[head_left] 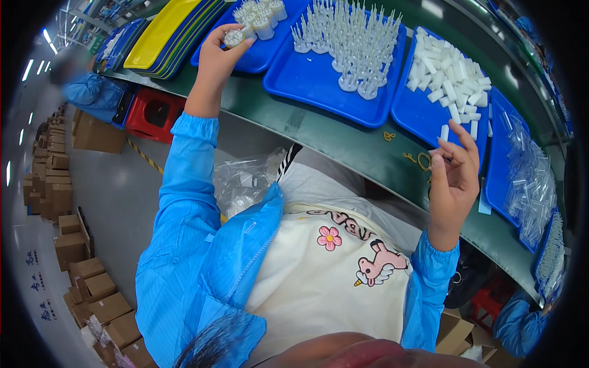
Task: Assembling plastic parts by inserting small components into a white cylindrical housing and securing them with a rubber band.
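My left hand (219,58) is closed around a bundle of small white tubes (234,38), at the near edge of a blue tray (248,61). More such white bundles (261,18) stand in that tray. My right hand (455,178) is raised at the near edge of another blue tray (410,113), fingers bent and apart, with nothing visible between them. Close to its index fingertip is a short white cylinder (444,132); many more white cylinders (448,70) lie piled farther back. Yellow rubber bands (423,161) lie on the green table (343,147) beside the right hand.
Between the hands, a blue tray (294,86) holds upright clear spiked parts (362,46). At right, another tray holds clear plastic tubes (531,184). Stacked yellow, green and blue trays (156,37) stand far left. A red stool (153,115), cardboard boxes (104,306) and a co-worker's blue sleeve (92,95) are at left.
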A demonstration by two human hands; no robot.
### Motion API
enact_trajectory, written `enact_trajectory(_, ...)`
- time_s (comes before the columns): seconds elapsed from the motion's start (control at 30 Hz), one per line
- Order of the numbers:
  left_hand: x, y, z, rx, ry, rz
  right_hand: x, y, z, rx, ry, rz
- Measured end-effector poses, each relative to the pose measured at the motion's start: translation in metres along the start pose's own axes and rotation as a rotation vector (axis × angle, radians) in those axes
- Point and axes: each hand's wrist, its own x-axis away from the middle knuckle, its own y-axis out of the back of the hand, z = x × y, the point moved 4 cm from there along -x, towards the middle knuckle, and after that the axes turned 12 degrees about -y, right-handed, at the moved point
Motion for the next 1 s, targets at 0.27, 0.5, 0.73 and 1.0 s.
enact_trajectory(0.27, -0.019, 0.011, 0.041, -0.334, 0.088, -0.102, -0.005, 0.005, -0.003, 0.072, -0.017, -0.013)
enact_trajectory(0.5, -0.033, 0.008, 0.038, -0.788, -0.084, -0.008, -0.009, 0.012, -0.01, 0.087, -0.004, -0.031)
enact_trajectory(0.73, -0.06, -0.02, 0.034, -1.019, -0.042, 0.19, -0.007, 0.022, -0.016, 0.086, -0.043, -0.051)
enact_trajectory(1.0, -0.067, -0.03, 0.033, -1.207, 0.225, 0.256, -0.012, 0.041, -0.024, 0.153, 0.007, -0.156)
